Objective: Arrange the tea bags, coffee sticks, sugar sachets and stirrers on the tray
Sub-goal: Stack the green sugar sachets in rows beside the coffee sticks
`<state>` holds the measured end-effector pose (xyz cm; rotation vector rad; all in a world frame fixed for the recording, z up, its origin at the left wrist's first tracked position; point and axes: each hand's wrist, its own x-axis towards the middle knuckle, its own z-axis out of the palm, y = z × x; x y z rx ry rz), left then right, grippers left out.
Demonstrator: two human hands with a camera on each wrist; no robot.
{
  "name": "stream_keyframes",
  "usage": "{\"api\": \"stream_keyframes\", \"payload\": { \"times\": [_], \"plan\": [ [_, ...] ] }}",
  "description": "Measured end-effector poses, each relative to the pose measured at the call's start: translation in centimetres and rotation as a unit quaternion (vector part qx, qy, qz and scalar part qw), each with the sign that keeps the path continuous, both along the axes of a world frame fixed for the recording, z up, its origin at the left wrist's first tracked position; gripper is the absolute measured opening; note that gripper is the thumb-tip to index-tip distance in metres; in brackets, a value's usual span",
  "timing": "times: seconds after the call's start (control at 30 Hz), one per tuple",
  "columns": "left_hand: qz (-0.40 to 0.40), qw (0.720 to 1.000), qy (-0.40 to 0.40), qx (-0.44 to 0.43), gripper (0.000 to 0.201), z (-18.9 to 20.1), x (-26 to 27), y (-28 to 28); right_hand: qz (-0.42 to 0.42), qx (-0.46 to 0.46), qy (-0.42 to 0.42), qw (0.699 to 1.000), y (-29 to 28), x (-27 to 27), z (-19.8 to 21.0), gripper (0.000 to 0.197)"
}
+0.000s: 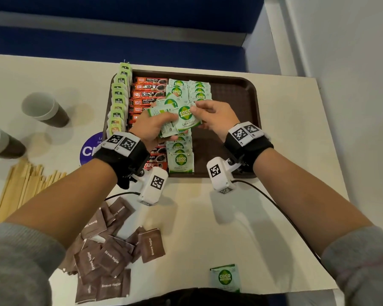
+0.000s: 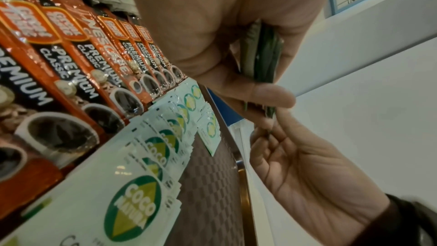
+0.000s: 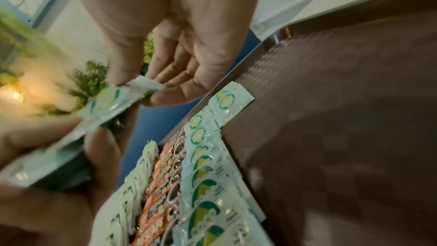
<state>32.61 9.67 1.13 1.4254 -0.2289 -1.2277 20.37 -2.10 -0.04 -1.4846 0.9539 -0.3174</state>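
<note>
Over the brown tray (image 1: pixel 232 102) my left hand (image 1: pixel 155 127) grips a stack of green-and-white coco sugar sachets (image 1: pixel 164 120), seen edge-on in the left wrist view (image 2: pixel 260 59). My right hand (image 1: pixel 215 115) pinches the corner of the top sachet (image 1: pixel 187 118) between thumb and fingers (image 3: pixel 179 94). On the tray lie a column of green tea bags (image 1: pixel 118 102), orange coffee sticks (image 1: pixel 149 93) and two columns of coco sugar sachets (image 1: pixel 179 160). Wooden stirrers (image 1: pixel 20 186) and brown sugar sachets (image 1: pixel 111 250) lie on the table.
Two paper cups (image 1: pixel 42 109) (image 1: pixel 0 144) stand at the table's left. One coco sugar sachet (image 1: pixel 224 277) lies near the front edge. The tray's right half is bare. A round blue sticker (image 1: pixel 91 149) shows beside the tray.
</note>
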Motion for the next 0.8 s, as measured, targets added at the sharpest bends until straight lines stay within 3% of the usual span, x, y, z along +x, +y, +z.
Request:
{"api": "stream_keyframes", "payload": {
  "times": [0.1, 0.2, 0.3, 0.47, 0.6, 0.8],
  "plan": [
    [-0.013, 1.0, -0.005, 0.005, 0.026, -0.3, 0.0, -0.3, -0.002, 0.024, -0.001, 1.0, -0.4, -0.1, 0.1, 0.025],
    [-0.048, 0.999, -0.01, -0.011, 0.033, -0.8, 0.0, -0.7, -0.016, -0.021, 0.022, 0.999, -1.2, -0.4, 0.0, 0.026],
    [-0.045, 0.999, -0.023, -0.014, 0.03, -1.3, 0.2, -1.0, -0.059, -0.057, 0.038, 0.996, -2.7, -0.9, -0.7, 0.025],
    [-0.021, 0.999, -0.035, 0.009, 0.033, -2.2, 1.1, -1.5, -0.101, -0.029, 0.067, 0.992, -5.3, -1.5, -2.6, 0.009],
    [-0.015, 0.999, -0.03, 0.015, 0.027, -2.6, 1.4, -1.9, -0.113, -0.031, 0.122, 0.986, -6.5, -1.4, -4.5, 0.008],
    [-0.019, 0.999, -0.042, 0.025, 0.034, -3.2, 1.4, -2.3, -0.107, -0.02, 0.126, 0.986, -6.5, -0.8, -5.9, 0.007]
  ]
}}
